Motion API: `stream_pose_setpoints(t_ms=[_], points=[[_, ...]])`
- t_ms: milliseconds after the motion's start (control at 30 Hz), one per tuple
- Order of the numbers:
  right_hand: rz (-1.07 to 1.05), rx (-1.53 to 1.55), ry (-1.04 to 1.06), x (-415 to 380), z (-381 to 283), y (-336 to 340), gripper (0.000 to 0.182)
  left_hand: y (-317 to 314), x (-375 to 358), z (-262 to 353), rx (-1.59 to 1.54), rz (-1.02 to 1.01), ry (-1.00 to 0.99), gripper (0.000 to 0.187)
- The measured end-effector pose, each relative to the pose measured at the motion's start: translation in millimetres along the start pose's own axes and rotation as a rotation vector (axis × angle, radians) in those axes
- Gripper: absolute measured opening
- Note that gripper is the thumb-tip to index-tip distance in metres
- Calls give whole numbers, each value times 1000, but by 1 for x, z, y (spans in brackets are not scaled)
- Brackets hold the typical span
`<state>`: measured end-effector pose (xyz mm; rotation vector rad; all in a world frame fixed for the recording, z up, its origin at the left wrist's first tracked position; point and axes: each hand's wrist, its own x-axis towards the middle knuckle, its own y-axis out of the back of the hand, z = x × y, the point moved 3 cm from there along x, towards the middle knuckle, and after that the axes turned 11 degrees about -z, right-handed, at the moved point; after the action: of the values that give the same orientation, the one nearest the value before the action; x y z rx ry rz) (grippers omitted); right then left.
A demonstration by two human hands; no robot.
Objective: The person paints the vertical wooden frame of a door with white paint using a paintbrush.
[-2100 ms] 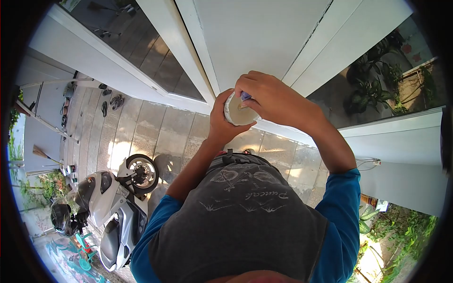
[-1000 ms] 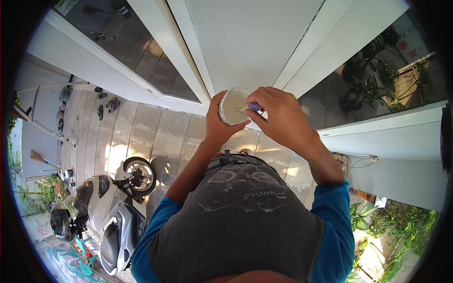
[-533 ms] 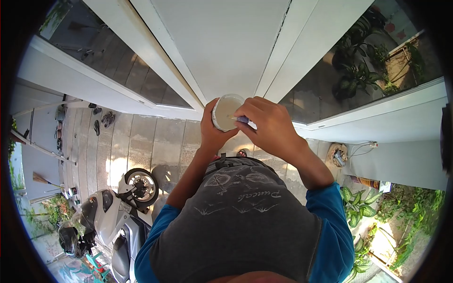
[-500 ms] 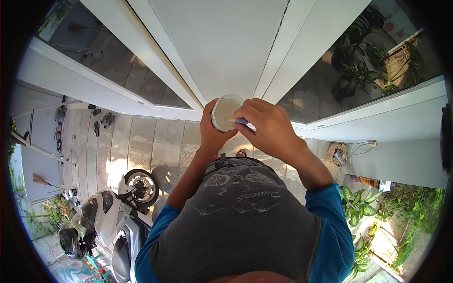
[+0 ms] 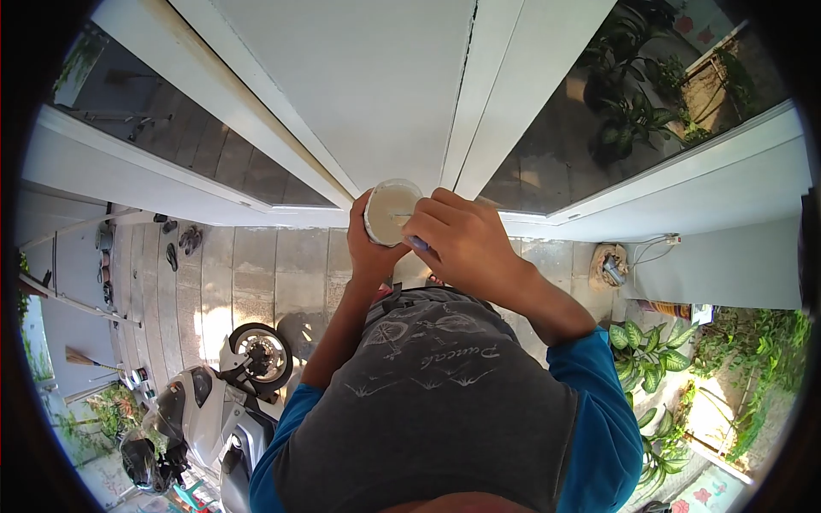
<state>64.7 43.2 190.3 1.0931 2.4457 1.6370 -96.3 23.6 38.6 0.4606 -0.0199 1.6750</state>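
Round tub (image 5: 392, 211), pale smooth contents, upper centre of frame; left hand (image 5: 373, 250) cups its side. Right hand (image 5: 457, 241), bent over rim, pinches purple-handled tool (image 5: 418, 243).

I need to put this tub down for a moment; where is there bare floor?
Bare paving shows between the motorbike wheel and the white wall, and between the right forearm and the tan container. It's crowded far left, with sandals, and far right, with leafy plants.
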Motion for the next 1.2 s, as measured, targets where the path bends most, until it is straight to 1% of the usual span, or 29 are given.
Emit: stream_pose_setpoints(t_ms=[133, 200, 333, 400, 500, 633, 833, 900, 933, 1000, 1133, 1200], points=[[28, 79, 16, -4, 0, -3, 19, -2, -4, -10, -68, 11, 59, 89], [40, 50, -21, -7, 1, -5, 20, -1, -6, -6, -36, 8, 12, 90], [34, 67, -59, -12, 5, -7, 20, 0, -10, -7, 40, -7, 14, 90], [21, 93, -43, -15, 6, -7, 20, 0, -12, -6, 79, 10, 15, 90], [66, 94, -98, -18, 6, -9, 19, -1, -12, -5, 61, -6, 16, 89], [57, 95, -109, -21, 5, -10, 19, -3, -10, -3, 11, -38, 9, 87], [110, 64, -176, -21, 2, -9, 20, -4, -5, -1, -24, -101, -16, 84], [36, 101, -122, -20, 2, -12, 20, -5, -2, -7, -47, -107, -2, 83], [39, 92, -126, -19, 1, -13, 20, -4, -1, -8, -53, -112, -9, 83], [143, 77, -196, -17, 0, -13, 21, -3, 1, -8, -75, -155, -58, 83], [85, 106, -182, -10, -2, -17, 21, 1, 7, -11, -126, -185, -55, 84], [175, 61, -219, -7, -6, -18, 21, 7, 11, -12, -89, -204, -86, 84]])
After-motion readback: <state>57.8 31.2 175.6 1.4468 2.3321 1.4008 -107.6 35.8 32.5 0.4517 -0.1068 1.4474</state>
